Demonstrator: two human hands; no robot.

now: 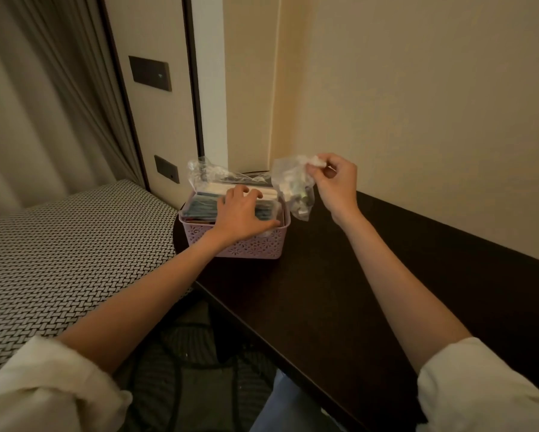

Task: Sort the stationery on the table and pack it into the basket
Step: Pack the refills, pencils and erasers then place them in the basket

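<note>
A pink perforated basket (pixel 240 244) stands at the far left end of the dark table (pixel 340 275). It is packed with stationery, among it blue packets (pixel 204 208) and white boxes (pixel 213 186), with a clear plastic bag (pixel 204 171) sticking up at the back. My left hand (pixel 241 215) lies over the contents, fingers spread and pressing down. My right hand (pixel 332 183) hovers just right of the basket and pinches the top of a small clear plastic bag (pixel 294 190) with little items inside, hanging beside the basket's right rim.
A cream wall runs along the table's far side. Left of the table lies a bed or seat with a black-and-white woven cover (pixel 59 260). Wall switch panels (pixel 150 73) and a curtain (pixel 44 98) stand behind it. A dark bag (pixel 199 353) sits on the floor below.
</note>
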